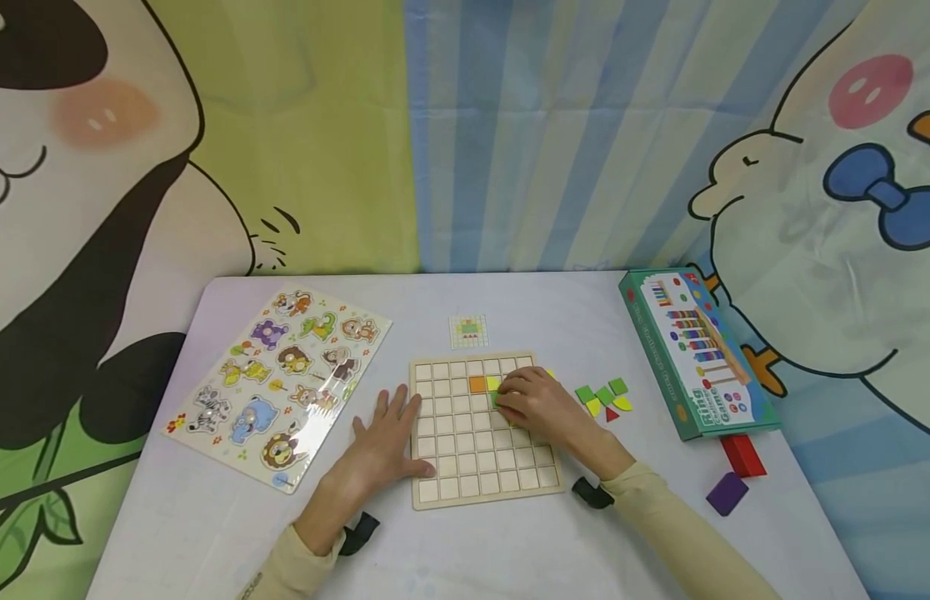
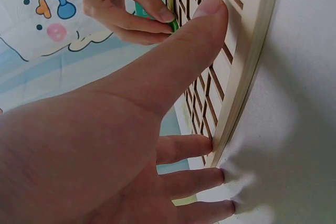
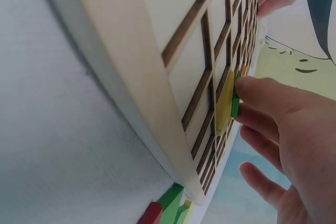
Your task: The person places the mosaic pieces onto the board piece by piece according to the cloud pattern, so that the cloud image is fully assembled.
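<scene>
A wooden grid board (image 1: pixel 472 493) lies flat on the table. My left hand (image 1: pixel 380 442) rests at its left edge, fingers spread, the thumb over the border. Over the upper right cells, my right hand (image 1: pixel 543 408) pinches a small green tile (image 3: pixel 236 103) between thumb and finger, low against the board. A yellow piece (image 3: pixel 225 106) sits right beside that tile in the right wrist view. On the board, an orange square tile (image 1: pixel 477 384) and a yellow tile (image 1: pixel 492 382) lie left of the right hand. The hand hides the cells under it.
Loose green tiles (image 1: pixel 604 395), yellow pieces and a red triangle (image 1: pixel 611 414) lie right of the board. A small pattern card (image 1: pixel 468 331) is behind it. An animal puzzle board (image 1: pixel 281 383) lies left. At right are a green box (image 1: pixel 697 354), a red block (image 1: pixel 743 456) and a purple block (image 1: pixel 727 494).
</scene>
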A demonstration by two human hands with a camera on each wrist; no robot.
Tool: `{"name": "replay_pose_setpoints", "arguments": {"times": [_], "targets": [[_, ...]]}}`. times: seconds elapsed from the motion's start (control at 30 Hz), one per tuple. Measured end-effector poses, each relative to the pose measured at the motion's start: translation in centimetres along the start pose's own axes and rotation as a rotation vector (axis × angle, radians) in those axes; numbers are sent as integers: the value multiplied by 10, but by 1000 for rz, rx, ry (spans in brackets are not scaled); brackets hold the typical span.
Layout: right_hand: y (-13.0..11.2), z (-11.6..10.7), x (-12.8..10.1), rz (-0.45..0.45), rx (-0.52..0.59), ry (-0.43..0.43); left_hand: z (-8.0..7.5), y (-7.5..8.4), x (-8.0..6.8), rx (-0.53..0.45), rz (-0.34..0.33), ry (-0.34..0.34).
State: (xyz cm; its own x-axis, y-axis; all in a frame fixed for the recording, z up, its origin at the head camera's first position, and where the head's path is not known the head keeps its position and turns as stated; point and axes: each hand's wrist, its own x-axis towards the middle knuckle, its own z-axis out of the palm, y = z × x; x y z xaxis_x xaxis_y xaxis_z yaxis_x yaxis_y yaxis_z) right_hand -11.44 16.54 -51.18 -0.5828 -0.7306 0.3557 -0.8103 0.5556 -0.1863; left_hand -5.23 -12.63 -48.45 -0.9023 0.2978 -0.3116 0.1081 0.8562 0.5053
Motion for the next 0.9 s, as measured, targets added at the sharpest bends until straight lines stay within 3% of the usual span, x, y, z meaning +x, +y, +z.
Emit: {"name": "replay_pose_setpoints", "arguments": {"times": [0.9], "targets": [[0,3,-2,3,-51,-2,-1,2,-3,-2,6,-4]]}}
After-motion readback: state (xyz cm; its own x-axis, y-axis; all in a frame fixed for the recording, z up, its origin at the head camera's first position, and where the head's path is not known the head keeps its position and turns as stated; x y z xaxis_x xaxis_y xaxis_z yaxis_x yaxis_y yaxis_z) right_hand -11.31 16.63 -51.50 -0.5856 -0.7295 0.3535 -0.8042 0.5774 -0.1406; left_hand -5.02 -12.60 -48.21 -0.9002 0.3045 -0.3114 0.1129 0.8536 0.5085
